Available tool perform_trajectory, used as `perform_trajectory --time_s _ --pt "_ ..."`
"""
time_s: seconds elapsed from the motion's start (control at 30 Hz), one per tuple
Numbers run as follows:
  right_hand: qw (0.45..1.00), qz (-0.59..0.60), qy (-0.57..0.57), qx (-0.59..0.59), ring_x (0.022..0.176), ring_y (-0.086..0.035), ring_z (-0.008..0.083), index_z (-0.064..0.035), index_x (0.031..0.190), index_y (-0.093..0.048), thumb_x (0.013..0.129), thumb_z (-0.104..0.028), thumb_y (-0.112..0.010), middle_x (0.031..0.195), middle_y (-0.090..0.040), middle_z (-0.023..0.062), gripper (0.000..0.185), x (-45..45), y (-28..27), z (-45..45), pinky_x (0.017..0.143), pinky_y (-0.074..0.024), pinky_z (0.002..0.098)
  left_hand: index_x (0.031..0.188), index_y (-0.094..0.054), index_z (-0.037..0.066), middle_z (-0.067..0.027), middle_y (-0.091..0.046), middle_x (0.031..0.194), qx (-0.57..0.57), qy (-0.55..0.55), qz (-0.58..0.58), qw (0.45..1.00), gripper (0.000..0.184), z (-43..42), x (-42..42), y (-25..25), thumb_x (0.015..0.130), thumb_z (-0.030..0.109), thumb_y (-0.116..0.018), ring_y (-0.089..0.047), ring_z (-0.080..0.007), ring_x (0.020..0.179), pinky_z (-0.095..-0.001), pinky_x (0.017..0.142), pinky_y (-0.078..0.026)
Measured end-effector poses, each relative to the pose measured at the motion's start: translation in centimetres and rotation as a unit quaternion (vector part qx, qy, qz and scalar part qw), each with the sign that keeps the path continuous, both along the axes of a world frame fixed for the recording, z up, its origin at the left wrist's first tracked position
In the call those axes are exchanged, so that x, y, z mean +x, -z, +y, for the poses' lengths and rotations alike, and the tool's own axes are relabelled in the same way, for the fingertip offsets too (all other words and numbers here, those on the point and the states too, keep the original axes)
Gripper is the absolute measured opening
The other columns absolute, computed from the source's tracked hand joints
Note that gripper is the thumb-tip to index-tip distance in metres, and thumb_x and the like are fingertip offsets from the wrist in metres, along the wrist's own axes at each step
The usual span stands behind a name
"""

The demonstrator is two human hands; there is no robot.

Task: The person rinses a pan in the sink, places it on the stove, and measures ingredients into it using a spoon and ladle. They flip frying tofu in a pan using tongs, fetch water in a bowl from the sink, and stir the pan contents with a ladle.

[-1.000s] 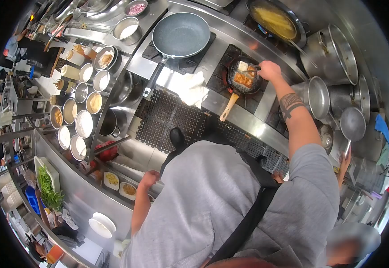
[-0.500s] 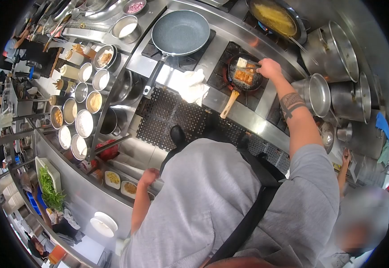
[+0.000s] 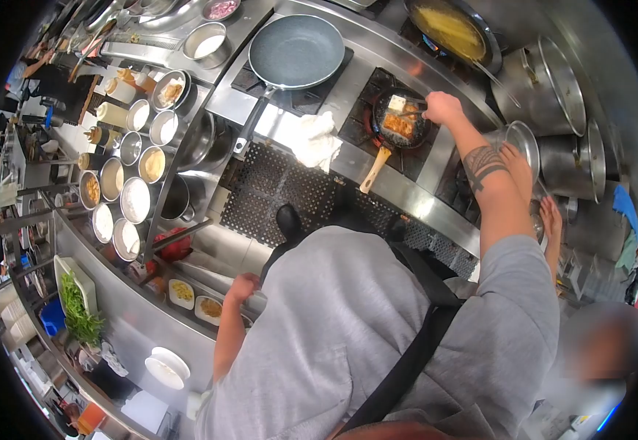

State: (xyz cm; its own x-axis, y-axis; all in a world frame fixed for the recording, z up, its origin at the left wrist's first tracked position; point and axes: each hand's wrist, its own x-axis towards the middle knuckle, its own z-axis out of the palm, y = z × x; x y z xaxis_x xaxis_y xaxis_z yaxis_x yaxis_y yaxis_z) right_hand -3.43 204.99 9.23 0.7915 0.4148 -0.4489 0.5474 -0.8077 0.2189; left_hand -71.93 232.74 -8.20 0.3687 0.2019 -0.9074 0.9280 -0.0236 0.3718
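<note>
Right hand (image 3: 444, 108) at the pan (image 3: 420, 130): the fingers are closed around the near end of the tongs (image 3: 413, 113), whose long axis runs from the fingertips leftward across the pan. The pale block (image 3: 397, 104) lies in the pan beyond the fingertips, to their left, on the far side of the tongs from the body. The browned food (image 3: 398, 126) lies left of and below the fingers as seen, on the side of the tongs nearer the body; its longer side runs roughly along the tongs. The far ends of the tongs lie at the food; whether they grip a piece cannot be told. The wooden handle (image 3: 375, 170) points down and left, away from the fingers and toward the body, with no hand on it. A white cloth (image 3: 315, 143) lies well to the left of the fingers, on the stove's front edge.

Left hand (image 3: 242, 287): well apart from the pan and down to its left, so the right hand is much the nearer. Its fingers look loosely bent beside the small white tubs (image 3: 197, 308); whether they hold anything cannot be told. A co-worker's hands (image 3: 551, 220) are beside the right forearm, behind the right fingers and apart from the pan
</note>
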Motion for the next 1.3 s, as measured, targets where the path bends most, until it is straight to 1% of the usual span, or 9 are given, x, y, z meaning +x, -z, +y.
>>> perform_trajectory --time_s 0.13,0.27,0.47,0.7,0.9,1.0,1.1,1.17,1.3 --pt "0.998 -0.019 0.003 0.055 0.109 -0.067 0.0296 -0.0138 0.111 -0.074 0.081 -0.035 -0.078 0.110 -0.072 0.0089 0.037 0.0 1.5 -1.3 0.091 -0.0544 0.0430 0.107 -0.072 -0.001 -0.0106 -0.072 0.088 -0.015 -0.048 -0.007 0.999 0.034 -0.5 -1.6 1.6 0.078 0.013 -0.062 -0.065 -0.0209 0.071 -0.0346 0.062 -0.053" --pt "0.997 -0.024 -0.017 0.074 0.105 -0.069 0.0309 -0.0099 0.106 -0.075 0.080 -0.032 -0.078 0.108 -0.074 0.0119 0.034 -0.1 1.1 -1.3 0.089 -0.0562 0.0429 0.106 -0.072 -0.001 -0.0093 -0.071 0.088 -0.019 -0.007 0.008 1.000 0.032 -0.9 -2.0 1.2 0.081 0.015 -0.060 -0.066 -0.0211 0.074 -0.0348 0.063 -0.054" --pt "0.994 -0.057 -0.089 -0.038 0.100 -0.071 0.0320 -0.0072 0.100 -0.076 0.081 -0.022 -0.073 0.107 -0.074 0.0126 0.024 1.1 -1.9 2.7 0.084 -0.0582 0.0421 0.102 -0.073 0.000 -0.0089 -0.071 0.085 -0.025 -0.039 0.015 0.999 0.029 -1.0 -1.2 0.6 0.082 0.013 -0.056 -0.065 -0.0205 0.074 -0.0341 0.064 -0.053" --pt "0.951 -0.035 -0.231 -0.204 0.099 -0.073 0.0248 -0.0089 0.107 -0.077 0.082 -0.015 -0.071 0.111 -0.075 0.0075 0.027 -0.5 -1.9 11.6 0.076 -0.0593 0.0413 0.098 -0.073 -0.001 -0.0085 -0.070 0.083 -0.003 -0.073 -0.037 0.997 0.026 -0.9 -0.1 0.5 0.080 0.009 -0.056 -0.064 -0.0195 0.075 -0.0341 0.064 -0.051" --pt "0.969 -0.012 -0.191 -0.157 0.100 -0.073 0.0286 -0.0071 0.100 -0.078 0.068 -0.014 -0.084 0.106 -0.076 0.0114 0.033 0.0 -5.2 13.6 0.080 -0.0589 0.0412 0.097 -0.070 -0.001 -0.0083 -0.068 0.084 -0.027 -0.136 -0.017 0.990 0.025 -2.7 -1.1 -0.5 0.080 0.008 -0.055 -0.063 -0.0216 0.075 -0.0371 0.063 -0.053" --pt "0.979 -0.026 -0.155 -0.129 0.101 -0.072 0.0294 -0.0061 0.104 -0.077 0.071 -0.016 -0.082 0.108 -0.075 0.0126 0.034 0.2 -6.7 10.7 0.082 -0.0587 0.0417 0.096 -0.068 -0.001 -0.0087 -0.067 0.086 -0.009 -0.027 -0.023 0.999 0.023 -2.9 -2.5 0.3 0.080 0.009 -0.055 -0.063 -0.0225 0.078 -0.0387 0.063 -0.054" --pt "0.983 -0.032 -0.126 -0.127 0.101 -0.072 0.0306 -0.0050 0.106 -0.075 0.073 -0.017 -0.079 0.110 -0.074 0.0136 0.036 0.2 -6.9 7.7 0.083 -0.0585 0.0436 0.093 -0.067 -0.001 -0.0089 -0.068 0.087 -0.026 -0.054 -0.012 0.998 0.020 -3.3 -3.2 0.4 0.080 0.009 -0.056 -0.064 -0.0230 0.080 -0.0379 0.062 -0.055" --pt "0.993 -0.042 -0.095 -0.052 0.100 -0.071 0.0332 -0.0084 0.104 -0.076 0.072 -0.027 -0.083 0.105 -0.073 0.0164 0.038 0.3 -5.2 5.2 0.085 -0.0572 0.0441 0.094 -0.068 -0.001 -0.0091 -0.068 0.088 -0.022 -0.042 -0.012 0.999 0.021 -3.0 -3.0 0.1 0.080 0.009 -0.056 -0.064 -0.0226 0.079 -0.0370 0.062 -0.055" --pt "0.999 -0.021 -0.024 -0.011 0.105 -0.069 0.0332 -0.0093 0.107 -0.075 0.075 -0.036 -0.080 0.112 -0.072 0.0153 0.042 0.2 -1.8 3.5 0.088 -0.0563 0.0446 0.099 -0.070 0.000 -0.0086 -0.070 0.091 -0.061 -0.042 -0.005 0.997 0.026 -1.1 -3.4 1.8 0.079 0.012 -0.058 -0.065 -0.0211 0.078 -0.0350 0.064 -0.055"
